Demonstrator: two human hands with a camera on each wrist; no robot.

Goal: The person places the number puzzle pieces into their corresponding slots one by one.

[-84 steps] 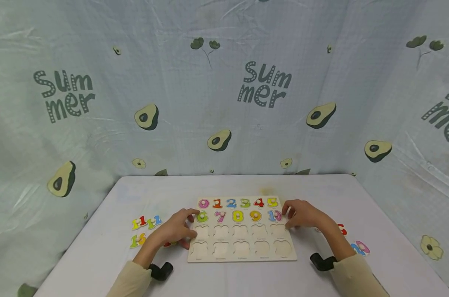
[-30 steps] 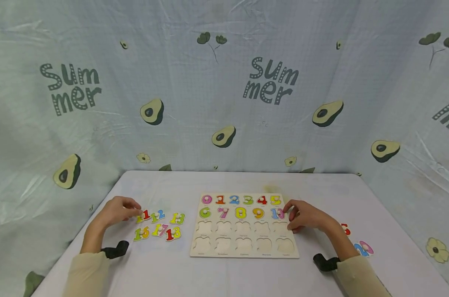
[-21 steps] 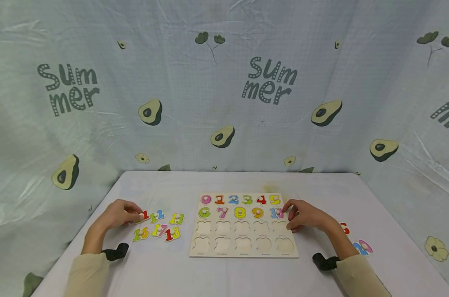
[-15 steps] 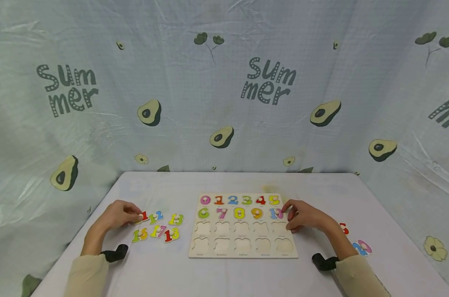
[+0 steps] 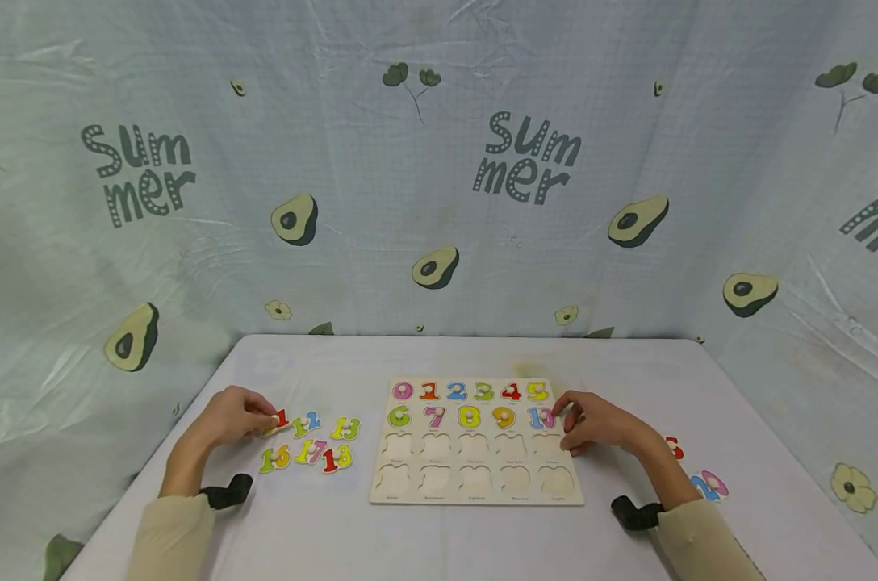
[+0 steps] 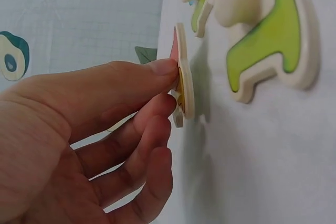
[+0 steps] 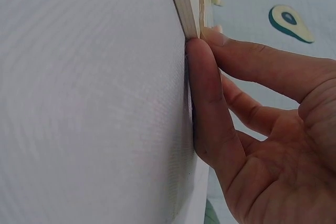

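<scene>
Curtain (image 5: 352, 153): printed with avocados and the word "summer", across the back and both sides (each wrist view catches only an avocado and a leaf).
Table (image 5: 482, 549): white, under everything.
Board (image 5: 454, 476): flat, mid-table; 0 to 10 fill its upper two rows, shaped hollows the lower two. The right wrist view adds its pale wooden side, hidden from the head view.
Right hand (image 5: 599, 421): thumb and finger close together, gripping the board's right edge near the 10; the right wrist view shows the fingertips against the wood.
Left hand (image 5: 232, 415): narrow, thumb and forefinger pinching piece 11, the other fingers loosely bent.
Left group: 12 (image 5: 307, 424), 13 (image 5: 345, 428), 16 (image 5: 274, 458), 17 (image 5: 311, 450) and a red-and-yellow piece (image 5: 336, 458), lying near the left hand.
Right group: 20 (image 5: 709, 486) and a red-marked piece (image 5: 673, 448) (partly behind the forearm).
Piece 11 (image 5: 282, 418): at the group's far left corner; the left wrist view shows it edge-on, just off the table.
Knob (image 6: 239, 3): round, standing out from the 16 in the left wrist view.
</scene>
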